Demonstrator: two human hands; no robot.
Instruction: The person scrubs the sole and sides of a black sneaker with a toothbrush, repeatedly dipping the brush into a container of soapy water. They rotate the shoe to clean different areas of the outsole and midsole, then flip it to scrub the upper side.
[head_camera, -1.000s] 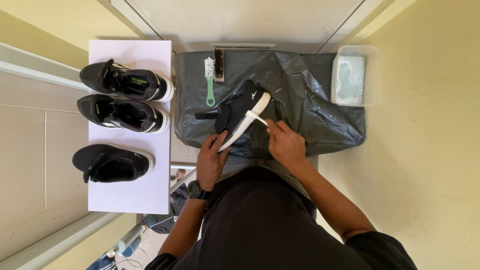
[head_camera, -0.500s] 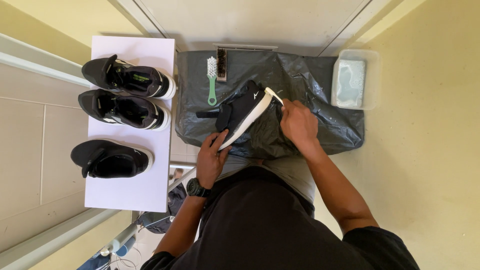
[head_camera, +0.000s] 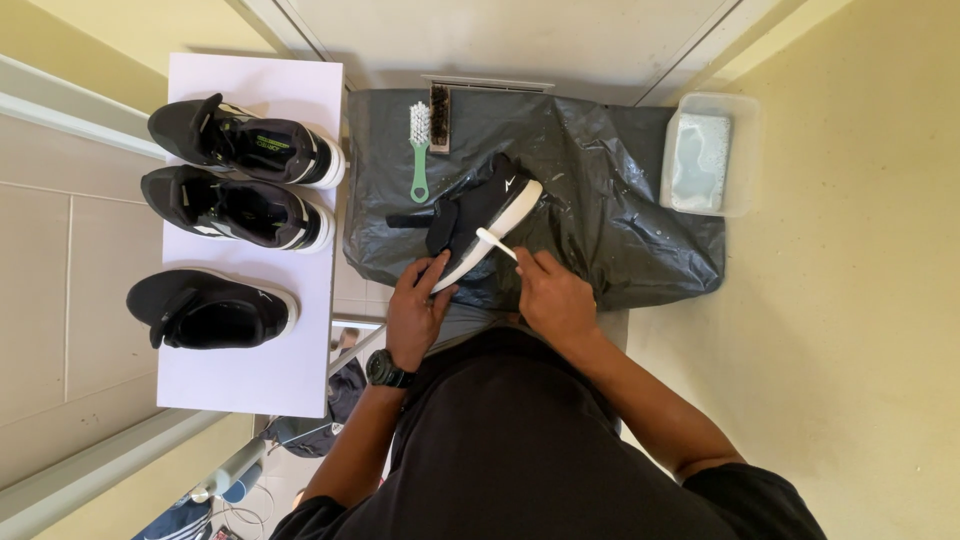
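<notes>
Left hand (head_camera: 415, 305) of mine clamps the black shoe (head_camera: 478, 218) at its stiff white sole; right hand (head_camera: 555, 300) pinches 1 white toothbrush (head_camera: 496, 243). Upper looks soft, light.

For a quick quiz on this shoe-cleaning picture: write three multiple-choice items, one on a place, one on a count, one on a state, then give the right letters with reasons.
1. Where does the green-handled brush lie?
A. on the black plastic sheet
B. on the white board
C. in the tub

2. How many shoes sit on the white board?
A. one
B. three
C. five

3. What is the right hand doing?
A. resting empty
B. holding a small white brush against the black shoe
C. lifting the plastic tub

Answers: 1 A, the brush lies at the sheet's top left, beside a dark brush. 2 B, three dark shoes line the board. 3 B, the white brush tip meets the white sole while the left hand steadies the shoe.
</notes>
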